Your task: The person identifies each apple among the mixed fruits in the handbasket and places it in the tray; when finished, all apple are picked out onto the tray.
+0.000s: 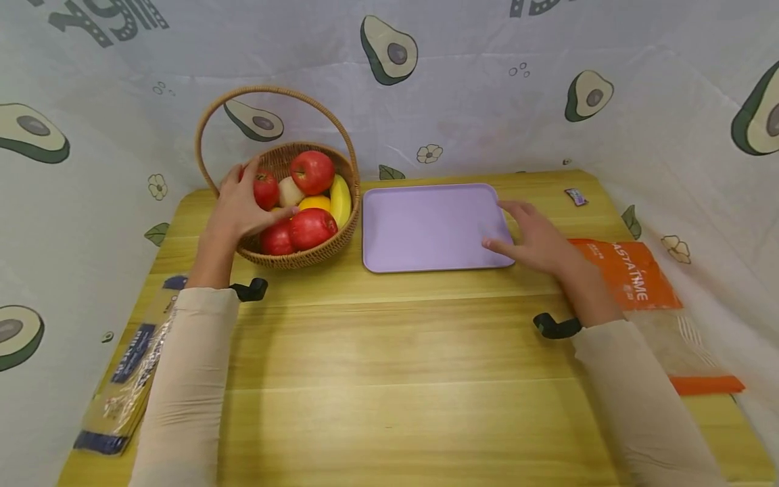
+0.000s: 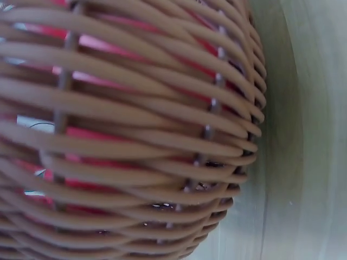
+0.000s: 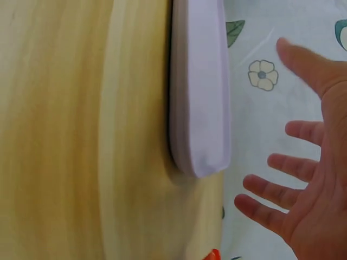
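Note:
A wicker basket (image 1: 322,253) with a tall arched handle holds red apples (image 1: 312,172), a banana (image 1: 340,201), an orange fruit (image 1: 315,203) and a pale round item (image 1: 290,193). My left hand (image 1: 240,206) is spread over the basket's left side, its thumb by the front apples; whether it touches them I cannot tell. Only the woven wall (image 2: 135,124) fills the left wrist view, with red showing through the gaps. Over the right end of a lilac tray (image 1: 432,226) hovers my right hand (image 1: 532,237), fingers and thumb apart, holding nothing.
A clear bag with orange ends (image 1: 635,284) lies on the wooden table (image 1: 395,379) at the right. Along the left edge is a yellow-and-blue package (image 1: 130,368). A small purple wrapped sweet (image 1: 575,197) sits back right. Avocado-print cloth (image 1: 462,101) hangs behind.

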`<action>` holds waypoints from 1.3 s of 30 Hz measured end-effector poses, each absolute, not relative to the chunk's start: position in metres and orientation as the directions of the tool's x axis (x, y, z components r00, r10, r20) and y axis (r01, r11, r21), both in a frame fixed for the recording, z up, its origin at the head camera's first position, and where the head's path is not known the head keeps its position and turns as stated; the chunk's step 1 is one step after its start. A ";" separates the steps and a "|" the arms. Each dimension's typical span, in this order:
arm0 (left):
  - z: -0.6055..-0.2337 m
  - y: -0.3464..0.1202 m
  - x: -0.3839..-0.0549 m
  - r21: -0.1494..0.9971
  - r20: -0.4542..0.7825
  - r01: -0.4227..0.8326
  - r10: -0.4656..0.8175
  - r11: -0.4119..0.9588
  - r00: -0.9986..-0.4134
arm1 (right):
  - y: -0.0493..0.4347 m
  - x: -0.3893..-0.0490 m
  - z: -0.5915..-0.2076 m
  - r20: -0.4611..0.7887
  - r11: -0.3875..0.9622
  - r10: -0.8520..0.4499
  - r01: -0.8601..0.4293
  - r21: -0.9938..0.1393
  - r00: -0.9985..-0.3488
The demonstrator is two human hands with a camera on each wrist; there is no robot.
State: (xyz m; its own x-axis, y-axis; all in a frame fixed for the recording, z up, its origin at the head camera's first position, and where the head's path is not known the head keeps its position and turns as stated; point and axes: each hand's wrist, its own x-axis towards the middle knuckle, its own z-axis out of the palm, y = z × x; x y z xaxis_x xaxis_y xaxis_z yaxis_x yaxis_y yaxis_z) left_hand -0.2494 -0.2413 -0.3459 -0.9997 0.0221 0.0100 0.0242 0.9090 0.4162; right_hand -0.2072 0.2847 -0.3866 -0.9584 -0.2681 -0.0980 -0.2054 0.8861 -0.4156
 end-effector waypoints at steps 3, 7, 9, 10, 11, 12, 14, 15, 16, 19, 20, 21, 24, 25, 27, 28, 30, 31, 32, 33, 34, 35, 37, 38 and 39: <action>-0.348 -0.239 -0.251 0.423 0.007 -0.008 -0.012 0.906 -1.000 | 0.285 -0.206 -0.394 -0.091 0.878 -0.261 -0.198 -0.435 -0.961; -0.349 -0.239 -0.253 0.440 0.009 -0.056 -0.067 0.896 -0.998 | 0.284 -0.204 -0.403 -0.090 0.868 -0.239 -0.172 -0.465 -0.967; -0.349 -0.238 -0.254 0.442 0.007 -0.074 -0.086 0.894 -0.996 | 0.284 -0.202 -0.406 -0.093 0.860 -0.225 -0.152 -0.488 -0.970; -0.349 -0.238 -0.254 0.438 0.008 -0.078 -0.090 0.896 -0.996 | 0.283 -0.201 -0.407 -0.094 0.854 -0.219 -0.144 -0.499 -0.971; -0.349 -0.237 -0.255 0.433 0.008 -0.079 -0.091 0.898 -0.996 | 0.283 -0.201 -0.409 -0.096 0.849 -0.211 -0.134 -0.511 -0.973; -0.349 -0.236 -0.255 0.428 0.009 -0.076 -0.089 0.900 -0.996 | 0.283 -0.200 -0.409 -0.095 0.843 -0.204 -0.126 -0.523 -0.974; -0.349 -0.234 -0.256 0.421 0.019 -0.066 -0.082 0.905 -0.996 | 0.283 -0.199 -0.412 -0.083 0.833 -0.195 -0.120 -0.540 -0.977; -0.349 -0.233 -0.257 0.417 0.027 -0.062 -0.080 0.907 -0.996 | 0.282 -0.198 -0.413 -0.074 0.831 -0.189 -0.119 -0.544 -0.979; -0.350 -0.232 -0.258 0.417 0.034 -0.058 -0.080 0.907 -0.996 | 0.282 -0.198 -0.415 -0.068 0.828 -0.183 -0.116 -0.549 -0.981; -0.352 -0.231 -0.259 0.420 0.053 -0.060 -0.090 0.906 -0.995 | 0.282 -0.197 -0.421 -0.055 0.814 -0.159 -0.099 -0.573 -0.986; -0.353 -0.232 -0.259 0.419 0.059 -0.063 -0.096 0.906 -0.994 | 0.282 -0.197 -0.422 -0.052 0.806 -0.151 -0.092 -0.584 -0.987; -0.353 -0.232 -0.260 0.417 0.061 -0.067 -0.102 0.906 -0.993 | 0.282 -0.197 -0.424 -0.050 0.798 -0.142 -0.084 -0.596 -0.989; -0.354 -0.233 -0.260 0.411 0.068 -0.073 -0.111 0.909 -0.991 | 0.283 -0.198 -0.432 -0.061 0.768 -0.114 -0.048 -0.639 -0.992; -0.354 -0.233 -0.260 0.410 0.068 -0.074 -0.112 0.909 -0.991 | 0.282 -0.197 -0.434 -0.068 0.755 -0.102 -0.033 -0.655 -0.992; -0.353 -0.233 -0.260 0.404 0.062 -0.074 -0.108 0.912 -0.992 | 0.282 -0.196 -0.438 -0.083 0.737 -0.083 -0.006 -0.676 -0.993; -0.353 -0.234 -0.260 0.401 0.060 -0.072 -0.105 0.913 -0.993 | 0.282 -0.196 -0.439 -0.092 0.727 -0.076 0.008 -0.686 -0.993; -0.352 -0.235 -0.259 0.400 0.055 -0.068 -0.098 0.914 -0.994 | 0.281 -0.195 -0.441 -0.094 0.718 -0.071 0.015 -0.696 -0.993; -0.351 -0.235 -0.259 0.403 0.053 -0.066 -0.095 0.913 -0.994 | 0.281 -0.194 -0.442 -0.091 0.718 -0.072 0.012 -0.696 -0.993; -0.350 -0.236 -0.258 0.406 0.054 -0.063 -0.092 0.912 -0.994 | 0.281 -0.194 -0.443 -0.086 0.723 -0.076 0.004 -0.691 -0.993; -0.350 -0.236 -0.257 0.411 0.056 -0.059 -0.090 0.910 -0.994 | 0.281 -0.194 -0.443 -0.082 0.727 -0.080 -0.002 -0.686 -0.993; -0.349 -0.236 -0.256 0.418 0.057 -0.056 -0.088 0.907 -0.994 | 0.281 -0.195 -0.444 -0.079 0.731 -0.083 -0.007 -0.682 -0.993; -0.348 -0.236 -0.255 0.426 0.058 -0.054 -0.087 0.903 -0.995 | 0.281 -0.195 -0.445 -0.076 0.738 -0.085 -0.012 -0.675 -0.993; -0.347 -0.236 -0.254 0.438 0.063 -0.047 -0.083 0.898 -0.995 | 0.283 -0.195 -0.446 -0.074 0.748 -0.085 -0.015 -0.664 -0.994; -0.347 -0.236 -0.252 0.446 0.067 -0.042 -0.080 0.894 -0.994 | 0.284 -0.195 -0.447 -0.073 0.752 -0.084 -0.015 -0.659 -0.994; -0.346 -0.236 -0.251 0.452 0.072 -0.038 -0.079 0.891 -0.994 | 0.285 -0.195 -0.448 -0.070 0.754 -0.084 -0.017 -0.656 -0.994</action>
